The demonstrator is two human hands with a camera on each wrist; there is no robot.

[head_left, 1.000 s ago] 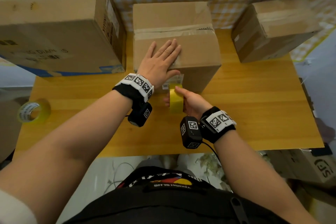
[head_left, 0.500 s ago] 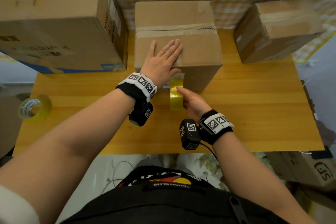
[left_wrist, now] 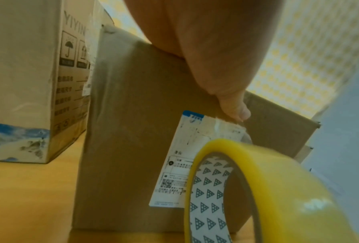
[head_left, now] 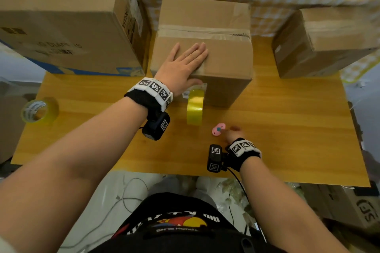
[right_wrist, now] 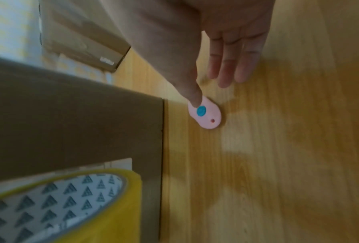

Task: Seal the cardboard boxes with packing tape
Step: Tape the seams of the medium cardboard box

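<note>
Where the right hand (head_left: 231, 134) gripped the yellow tape roll (head_left: 195, 107) half a second ago, it has now let go and dropped back toward the near edge of the wooden table (head_left: 287, 129). Its fingers (right_wrist: 226, 65) are stretched out almost straight, and the tip of the forefinger touches a small pink oval cutter with a teal button (right_wrist: 205, 114) lying flat on the wood; nothing is grasped. The left hand (head_left: 185, 63) has not moved: it lies flat, fingers straight and together, pressing on top of the middle cardboard box (head_left: 226, 61), with the thumb (left_wrist: 235, 108) hooked over the front edge just above a white shipping label (left_wrist: 187, 157).

Left to itself, the tape roll stands on its edge on the table, leaning against the front face of that box below the label. A pale strip of tape already runs across the box's top seam. A larger printed carton (head_left: 61, 20) stands close to its left, and a smaller taped box (head_left: 329, 45) sits well apart on the right. A second tape roll (head_left: 38, 111) lies near the table's left edge.
</note>
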